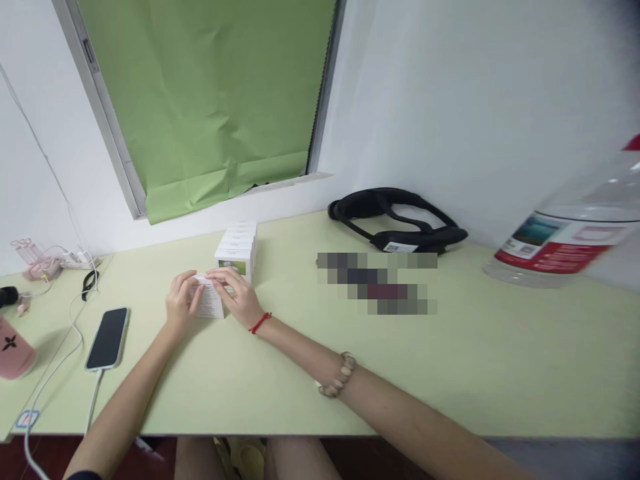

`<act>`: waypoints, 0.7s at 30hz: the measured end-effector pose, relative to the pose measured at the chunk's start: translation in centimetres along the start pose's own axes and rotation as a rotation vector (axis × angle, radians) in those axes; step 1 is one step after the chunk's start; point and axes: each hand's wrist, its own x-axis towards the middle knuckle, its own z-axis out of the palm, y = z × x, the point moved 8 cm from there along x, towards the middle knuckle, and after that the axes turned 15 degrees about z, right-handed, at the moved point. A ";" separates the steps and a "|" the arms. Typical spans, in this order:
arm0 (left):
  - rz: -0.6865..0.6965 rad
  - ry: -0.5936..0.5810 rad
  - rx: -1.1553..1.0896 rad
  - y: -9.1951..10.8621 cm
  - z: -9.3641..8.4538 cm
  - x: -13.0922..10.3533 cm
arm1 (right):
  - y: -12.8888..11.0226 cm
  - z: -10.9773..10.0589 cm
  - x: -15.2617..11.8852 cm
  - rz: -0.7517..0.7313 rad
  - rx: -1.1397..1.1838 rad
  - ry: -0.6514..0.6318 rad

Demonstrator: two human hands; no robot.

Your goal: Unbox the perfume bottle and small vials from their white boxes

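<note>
One white card [211, 306] is in front of the person, low over the table [310, 393], left of the table's middle. Two hands hold it: the left hand [182, 300] grips its left upper part, with the thumb on the printed side, and the right hand [239, 299] has its fingers bent narrow on the upper right part. The card is nearly upright, and its printed face looks to the person. Several lines of small print are there, but I cannot read them. The hands cover its top part, so I cannot tell its long axis.

Just behind is one row of white cards [237, 245], at least five, running away toward the wall; the nearest shows one green picture. There are also one phone [107, 339], one headset [397, 220] and one large bottle [555, 240] with a red, white and blue label, also unreadable.
</note>
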 end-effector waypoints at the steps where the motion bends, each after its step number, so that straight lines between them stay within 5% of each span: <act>1: 0.007 0.004 -0.004 0.0 -0.1 0.1 | 0.0 0.0 0.0 0.002 0.003 -0.001; 21: 0.121 0.028 0.048 1.5 0.7 -0.3 | 0.9 0.1 0.6 0.147 0.277 -0.064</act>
